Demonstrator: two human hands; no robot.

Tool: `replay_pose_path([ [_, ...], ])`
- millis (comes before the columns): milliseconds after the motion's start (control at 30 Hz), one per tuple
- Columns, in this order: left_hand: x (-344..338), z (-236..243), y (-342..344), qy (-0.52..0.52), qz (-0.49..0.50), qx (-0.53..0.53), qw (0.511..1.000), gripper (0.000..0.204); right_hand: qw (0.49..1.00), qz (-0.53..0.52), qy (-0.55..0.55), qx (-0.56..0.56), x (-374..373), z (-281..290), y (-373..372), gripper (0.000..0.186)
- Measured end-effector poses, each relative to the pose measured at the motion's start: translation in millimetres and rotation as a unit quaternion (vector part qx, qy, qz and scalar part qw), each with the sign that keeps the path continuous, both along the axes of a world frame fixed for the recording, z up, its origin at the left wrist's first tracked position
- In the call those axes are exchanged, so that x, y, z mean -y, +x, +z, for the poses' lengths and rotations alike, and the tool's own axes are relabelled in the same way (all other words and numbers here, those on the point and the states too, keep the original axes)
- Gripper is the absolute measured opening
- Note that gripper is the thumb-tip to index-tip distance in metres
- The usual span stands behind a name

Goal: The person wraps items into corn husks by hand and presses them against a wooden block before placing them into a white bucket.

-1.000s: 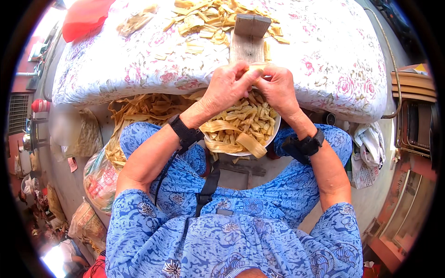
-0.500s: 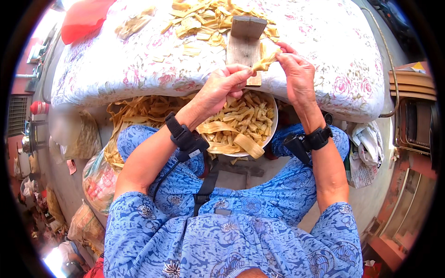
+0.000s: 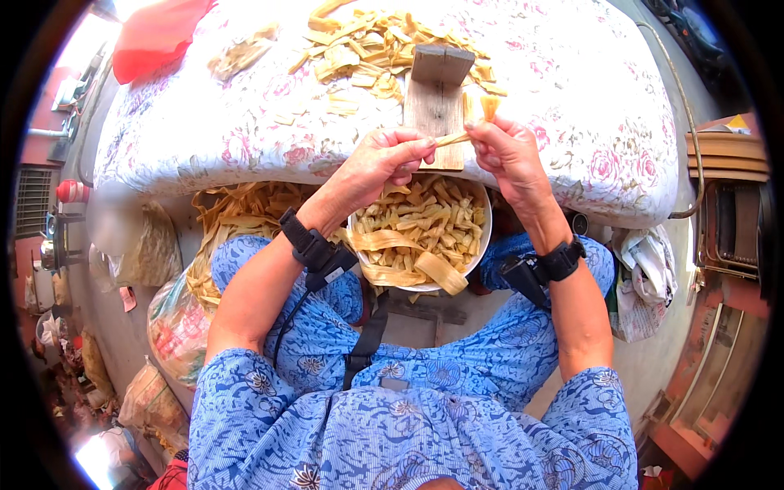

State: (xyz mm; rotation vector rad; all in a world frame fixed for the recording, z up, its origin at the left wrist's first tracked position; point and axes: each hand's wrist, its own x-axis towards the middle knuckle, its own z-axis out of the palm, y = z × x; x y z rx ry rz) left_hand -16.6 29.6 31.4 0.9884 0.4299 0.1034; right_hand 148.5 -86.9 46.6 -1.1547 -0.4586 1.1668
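Observation:
Between my two hands a yellowish, flat fibrous strip point(image 3: 452, 140) is stretched and twisted thin. My left hand point(image 3: 382, 161) pinches its left end between thumb and fingers. The other end is gripped by my right hand point(image 3: 508, 153), with a flared tip standing up above the fingers. Just beyond the strip lies a wooden board point(image 3: 433, 110) with an upright block point(image 3: 442, 65) at its far end. Below my hands sits a white basin point(image 3: 488, 229) full of short, knotted-looking yellow pieces point(image 3: 425, 214). Two wide strips point(image 3: 384, 240) lie over its near side.
Loose yellow strips point(image 3: 367, 53) are heaped on the flowered cloth point(image 3: 604, 122) covering the table. Longer strips point(image 3: 245, 214) spill out left of the basin, near a clear plastic bag point(image 3: 173, 322). A red bag point(image 3: 155, 41) lies at the far left; a white bag point(image 3: 645, 278) hangs at right.
The strip has gone from a loose, bunched shape to a thin twisted length pulled between my hands. My right hand has moved slightly left and nearer.

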Motion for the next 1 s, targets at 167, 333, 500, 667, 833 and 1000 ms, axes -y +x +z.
replay_pose_path([
  [167,-28.0,6.3,18.3,0.237,0.016,-0.055,0.97,0.018,0.997,-0.049,-0.005,0.057,-21.6,-10.2,14.6,0.013],
  [333,-59.6,-13.0,45.1,0.378,0.091,-0.035,0.921,0.019,0.982,-0.1,0.007,0.158,-56.3,-25.5,25.7,0.013],
  [500,-62.2,-51.6,50.8,0.495,0.158,-0.085,0.85,0.015,0.903,-0.117,-0.077,0.406,-59.5,-61.2,27.4,0.016],
  [667,-41.0,-22.2,28.7,0.47,0.112,-0.01,0.875,0.014,0.856,0.002,-0.017,0.517,-9.2,-20.0,19.3,0.027],
  [833,2.9,-12.9,19.4,0.609,0.029,0.056,0.79,0.014,0.832,-0.024,-0.026,0.553,-0.9,-6.5,-3.1,0.034],
  [1000,25.4,1.6,15.4,0.589,0.004,0.053,0.807,0.02,0.87,-0.011,-0.048,0.49,-1.4,-29.0,-12.7,0.025],
])
